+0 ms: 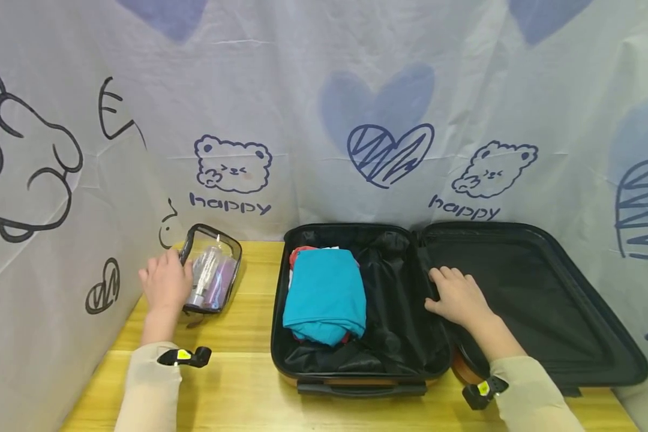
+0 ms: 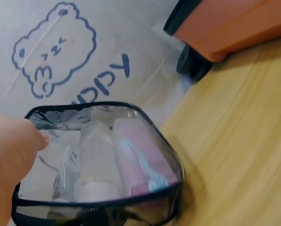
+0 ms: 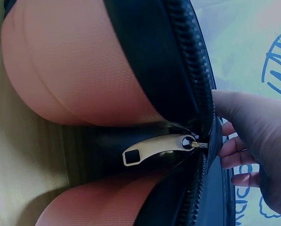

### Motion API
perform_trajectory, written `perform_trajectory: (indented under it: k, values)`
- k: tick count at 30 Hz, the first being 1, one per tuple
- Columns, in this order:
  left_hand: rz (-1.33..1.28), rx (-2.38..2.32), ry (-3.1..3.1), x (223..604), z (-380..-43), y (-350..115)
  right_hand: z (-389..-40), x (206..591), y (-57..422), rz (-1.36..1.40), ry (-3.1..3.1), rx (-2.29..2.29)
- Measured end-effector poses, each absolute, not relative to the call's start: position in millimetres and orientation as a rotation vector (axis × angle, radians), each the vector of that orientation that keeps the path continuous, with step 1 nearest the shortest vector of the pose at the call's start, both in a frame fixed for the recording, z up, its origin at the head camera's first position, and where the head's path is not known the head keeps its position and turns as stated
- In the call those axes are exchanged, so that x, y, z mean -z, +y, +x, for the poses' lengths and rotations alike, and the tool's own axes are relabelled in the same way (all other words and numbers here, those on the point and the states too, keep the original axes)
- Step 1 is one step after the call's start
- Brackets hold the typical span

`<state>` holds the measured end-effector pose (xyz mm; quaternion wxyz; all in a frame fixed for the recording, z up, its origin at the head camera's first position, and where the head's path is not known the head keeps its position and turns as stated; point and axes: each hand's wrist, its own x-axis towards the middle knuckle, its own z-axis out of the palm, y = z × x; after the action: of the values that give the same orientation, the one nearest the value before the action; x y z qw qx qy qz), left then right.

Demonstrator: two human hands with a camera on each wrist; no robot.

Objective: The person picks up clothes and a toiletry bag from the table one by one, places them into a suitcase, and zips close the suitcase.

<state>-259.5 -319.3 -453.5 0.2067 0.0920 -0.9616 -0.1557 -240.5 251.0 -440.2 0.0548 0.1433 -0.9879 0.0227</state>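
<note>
A clear toiletry bag [image 1: 240,259] with black piping stands on the table at the left. Inside it are a pale bottle [image 2: 97,160], a small tube [image 2: 67,169] and a pink-purple pack [image 2: 140,155]. My left hand [image 1: 165,281] grips the bag's left side, with the thumb tip over its rim. An orange suitcase [image 1: 396,300] with black lining lies unfolded, a folded teal garment [image 1: 326,291] in its left half over red and white cloth. At the hinge between the halves, my right hand [image 1: 459,297] rests with loosely bent fingers at the zipped edge.
The suitcase's black lid half [image 1: 540,294] spreads out to the right. Its carry handle [image 1: 362,390] faces me, and a metal zipper pull [image 3: 156,147] hangs at the hinge gap. Printed cloth [image 1: 313,108] hangs behind and at the sides of the wooden table [image 1: 237,384].
</note>
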Motion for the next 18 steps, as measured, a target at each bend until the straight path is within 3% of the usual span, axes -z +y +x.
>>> perform_trajectory:
  k: [18]
  values:
    - [0.186,0.422,-2.613,433.1,-251.0,-297.8,-240.3,440.3,249.4,0.455,-2.973,-0.044]
